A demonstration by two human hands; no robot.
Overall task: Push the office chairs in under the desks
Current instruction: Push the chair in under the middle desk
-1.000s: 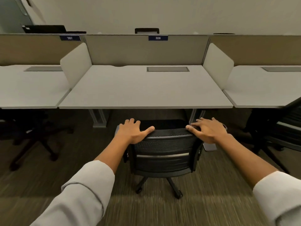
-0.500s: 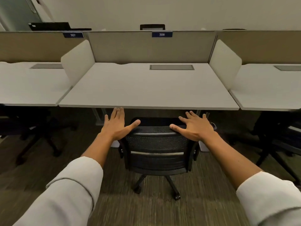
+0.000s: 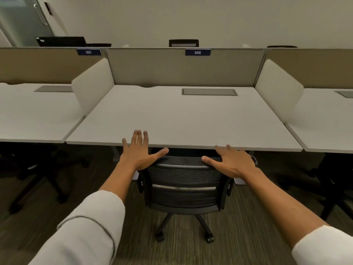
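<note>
1. Head view, progress: the black mesh office chair (image 3: 184, 180) stood at the desk (image 3: 179, 119) marked 306, its seat hidden under the desktop and only the backrest and castors showing in front of the edge. By my judgement this chair was nearly or fully pushed in.
2. Head view, what was left: a second chair (image 3: 338, 180) at the right-hand desk (image 3: 324, 127) sat angled out from under its top and looked still to be pushed. The dark chair (image 3: 38, 175) on the left lay mostly under its desk, though the shadow made it hard to be sure.
3. Head view, left hand (image 3: 139, 155): it was flat and open, fingers spread and pointing forward over the desk edge, clamped on nothing. Only the thumb reached toward the top left corner of the backrest; whether it touched could not be told.
4. Head view, right hand (image 3: 234, 163): it was likewise open, fingers apart, palm lying over the top right corner of the backrest without gripping it.
</note>
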